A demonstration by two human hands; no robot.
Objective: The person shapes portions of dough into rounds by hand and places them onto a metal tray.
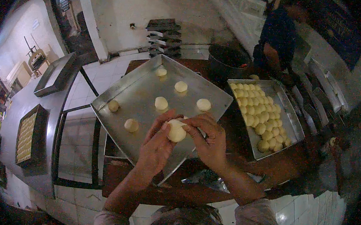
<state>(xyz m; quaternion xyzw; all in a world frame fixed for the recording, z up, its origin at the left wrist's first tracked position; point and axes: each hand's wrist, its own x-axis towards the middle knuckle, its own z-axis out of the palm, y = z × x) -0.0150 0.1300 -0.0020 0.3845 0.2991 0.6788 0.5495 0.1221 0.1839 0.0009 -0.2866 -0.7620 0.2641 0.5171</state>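
A pale, smooth dough ball (176,131) is held up between my two hands, over the near part of a large square metal tray (195,78). My left hand (157,138) cups it from the left, fingers curled behind it and thumb on its face. From the right, my right hand (207,135) pinches the ball's upper edge with thumb and fingers. Below and beyond my hands, several dough balls lie spaced apart on the tray, among them one (181,86) towards the far side and one (131,125) near the left edge.
At the right a second tray (298,133) holds many dough balls packed close. Behind stands a dark bucket (228,59); a person (275,37) is near it. On the left, a metal table (50,116) carries a tray of dough pieces (27,137) and another tray (54,76).
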